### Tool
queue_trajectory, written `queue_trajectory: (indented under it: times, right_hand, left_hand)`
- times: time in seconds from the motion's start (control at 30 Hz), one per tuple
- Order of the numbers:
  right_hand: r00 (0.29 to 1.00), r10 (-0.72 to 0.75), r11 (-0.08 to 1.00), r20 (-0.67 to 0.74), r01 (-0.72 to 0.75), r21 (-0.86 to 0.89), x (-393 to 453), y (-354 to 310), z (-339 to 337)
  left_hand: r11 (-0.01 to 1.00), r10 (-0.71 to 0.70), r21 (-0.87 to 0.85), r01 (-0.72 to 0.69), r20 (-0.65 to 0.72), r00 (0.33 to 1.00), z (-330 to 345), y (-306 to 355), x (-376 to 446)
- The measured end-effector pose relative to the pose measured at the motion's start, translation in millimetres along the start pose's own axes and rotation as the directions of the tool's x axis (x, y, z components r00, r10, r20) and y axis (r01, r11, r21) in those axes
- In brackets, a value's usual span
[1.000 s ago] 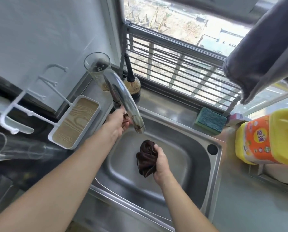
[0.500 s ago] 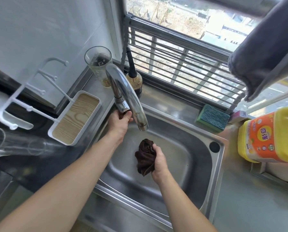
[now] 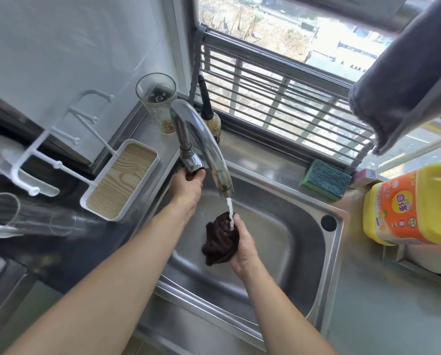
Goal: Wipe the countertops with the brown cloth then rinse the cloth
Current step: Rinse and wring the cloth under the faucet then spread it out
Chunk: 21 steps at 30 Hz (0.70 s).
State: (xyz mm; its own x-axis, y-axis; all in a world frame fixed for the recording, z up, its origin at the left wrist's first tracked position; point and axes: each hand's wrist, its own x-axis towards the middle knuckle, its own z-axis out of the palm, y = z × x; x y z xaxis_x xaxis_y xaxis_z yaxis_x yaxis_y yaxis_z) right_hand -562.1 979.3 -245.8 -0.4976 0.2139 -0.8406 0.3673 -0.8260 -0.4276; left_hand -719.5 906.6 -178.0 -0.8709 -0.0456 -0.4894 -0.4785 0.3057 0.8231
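We see the right hand (image 3: 242,245) closed around the brown cloth (image 3: 220,242), which is bunched into a dark wad and held over the middle of the steel sink (image 3: 291,252). A thin stream of water (image 3: 230,213) runs from the spout of the chrome tap (image 3: 201,142) and lands on the top of the cloth, just beside the thumb. The cloth hangs clear of the basin floor, gripped from its right side.

The left hand (image 3: 188,187) reaches to the far left edge of the sink and is wrapped around the base of the tap, fingers curled over the fitting under the chrome collar; we cannot tell exactly which part it grips.

Left of the sink a white tray with a wood-grain bottom (image 3: 120,179) sits on the counter, attached to a white peg rack (image 3: 60,149). Behind the tap stand a clear tumbler (image 3: 156,98) and a dark-capped bottle (image 3: 210,116), near the window ledge. On the far right rim of the sink lies a green sponge (image 3: 325,179), and to its right a yellow and orange jug (image 3: 414,203) stands on the counter. A grey towel (image 3: 404,80) hangs at the upper right, in front of the barred window.
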Motion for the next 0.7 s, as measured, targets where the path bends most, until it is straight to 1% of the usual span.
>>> queue_trajectory:
  times: [0.07, 0.1, 0.17, 0.2, 0.23, 0.27, 0.3, 0.33, 0.4, 0.43, 0.47, 0.5, 0.57, 0.63, 0.7]
  right_hand:
    - [1.000, 0.000, 1.000, 0.002, -0.001, 0.017, -0.6, -2.0, 4.1]
    - [1.000, 0.000, 1.000, -0.013, 0.000, 0.021, 0.6, -2.5, 6.3]
    - [0.999, 0.025, 0.999, -0.039, -0.024, 0.043, 0.3, -6.8, 13.3]
    - [0.998, 0.030, 0.997, -0.049, -0.026, 0.075, 0.1, -8.2, 16.8]
    - [0.998, 0.023, 0.992, -0.057, -0.015, 0.124, 0.0, -9.8, 19.8]
    - [0.998, 0.018, 0.986, -0.068, -0.007, 0.164, -2.2, -13.2, 23.5]
    - [0.996, 0.007, 0.982, -0.086, 0.009, 0.190, -2.8, -15.2, 25.9]
    - [0.994, -0.004, 0.980, -0.108, 0.026, 0.199, -2.2, -15.3, 26.8]
    - [0.985, -0.038, 0.983, -0.169, 0.068, 0.171, -1.9, -16.9, 25.4]
    - [0.978, -0.067, 0.986, -0.197, 0.095, 0.138, 0.4, -17.0, 22.1]
    - [0.971, -0.106, 0.988, -0.213, 0.126, 0.086, 3.4, -17.0, 17.3]
    - [0.960, -0.159, 0.985, -0.231, 0.169, 0.022, 6.8, -16.6, 10.9]
    - [0.931, -0.266, 0.962, -0.251, 0.241, -0.127, 10.5, -18.1, 0.7]
    - [0.907, -0.328, 0.939, -0.265, 0.282, -0.198, 7.9, -22.0, -3.6]
    - [0.892, -0.367, 0.920, -0.263, 0.306, -0.246, 7.5, -21.0, -6.0]
  left_hand:
    - [1.000, 0.001, -0.004, 0.000, 0.092, 0.996, -4.7, -5.8, 0.9]
    - [1.000, -0.023, -0.010, 0.025, 0.144, 0.989, -7.3, -11.1, 0.1]
    - [0.992, -0.115, 0.073, 0.100, 0.233, 0.966, -7.0, -31.7, -0.6]
    - [0.979, -0.180, 0.136, 0.150, 0.256, 0.950, -5.8, -37.6, -10.2]
    - [0.968, -0.234, 0.160, 0.195, 0.283, 0.930, -4.3, -48.0, -18.9]
    - [0.947, -0.317, 0.165, 0.277, 0.317, 0.894, -3.5, -56.4, -29.6]
    - [0.909, -0.415, 0.147, 0.389, 0.378, 0.828, -3.4, -64.0, -40.1]
    - [0.853, -0.505, 0.133, 0.504, 0.452, 0.735, -3.4, -72.9, -45.9]
    - [0.748, -0.581, 0.097, 0.657, 0.576, 0.576, -3.3, -87.1, -54.5]
    - [0.723, -0.571, 0.060, 0.688, 0.611, 0.548, -3.1, -90.9, -55.3]
    - [0.727, -0.550, 0.021, 0.686, 0.616, 0.564, -2.6, -91.2, -55.2]
    - [0.734, -0.537, -0.021, 0.678, 0.594, 0.599, 0.1, -91.6, -53.3]
    - [0.786, -0.517, -0.044, 0.617, 0.501, 0.694, 7.3, -89.9, -51.6]
    - [0.841, -0.482, -0.049, 0.539, 0.388, 0.786, 12.4, -89.1, -50.6]
    - [0.881, -0.426, -0.069, 0.467, 0.311, 0.849, 13.7, -88.3, -46.8]
